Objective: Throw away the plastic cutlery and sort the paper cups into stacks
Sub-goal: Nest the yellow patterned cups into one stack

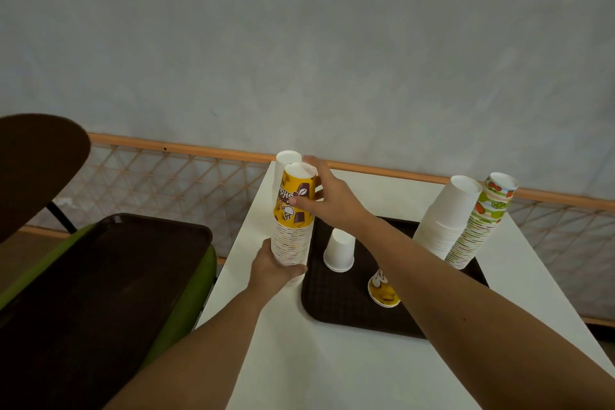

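Left hand (276,265) grips base of ribbed cup stack (291,245); right hand (332,195), at 1 o'clock, pinches tapered yellow top cup (294,200).

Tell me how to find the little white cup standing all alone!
On the white table lies a dark tray. The white cup stands upside down on its left part. It is plain, unlike the yellow cup beside it, and in no stack.
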Demonstrator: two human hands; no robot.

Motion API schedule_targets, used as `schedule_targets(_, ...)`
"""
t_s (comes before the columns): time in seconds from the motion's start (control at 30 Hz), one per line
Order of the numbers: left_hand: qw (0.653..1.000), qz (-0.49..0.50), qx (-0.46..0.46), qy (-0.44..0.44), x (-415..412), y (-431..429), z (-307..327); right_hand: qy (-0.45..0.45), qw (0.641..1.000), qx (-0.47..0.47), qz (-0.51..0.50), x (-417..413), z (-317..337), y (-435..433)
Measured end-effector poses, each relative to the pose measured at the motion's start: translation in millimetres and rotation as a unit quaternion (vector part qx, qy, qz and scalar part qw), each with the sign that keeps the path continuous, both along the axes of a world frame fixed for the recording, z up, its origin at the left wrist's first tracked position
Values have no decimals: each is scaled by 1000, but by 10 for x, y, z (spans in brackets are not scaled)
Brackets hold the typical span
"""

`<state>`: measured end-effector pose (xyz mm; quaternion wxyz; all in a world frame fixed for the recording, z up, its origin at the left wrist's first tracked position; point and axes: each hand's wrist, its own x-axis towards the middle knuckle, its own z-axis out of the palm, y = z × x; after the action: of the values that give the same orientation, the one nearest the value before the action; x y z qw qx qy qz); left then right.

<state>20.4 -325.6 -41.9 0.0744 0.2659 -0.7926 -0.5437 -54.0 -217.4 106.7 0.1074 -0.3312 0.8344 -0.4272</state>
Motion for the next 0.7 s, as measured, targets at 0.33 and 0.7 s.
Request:
schedule_targets(0.33,1000,-11,1,11,25,436,275,-79,997,-6,9,-73,21,377)
schedule_targets(0.7,1000,-13,-8,-25,42,975,285,-89,996,-20,7,-140,14,869)
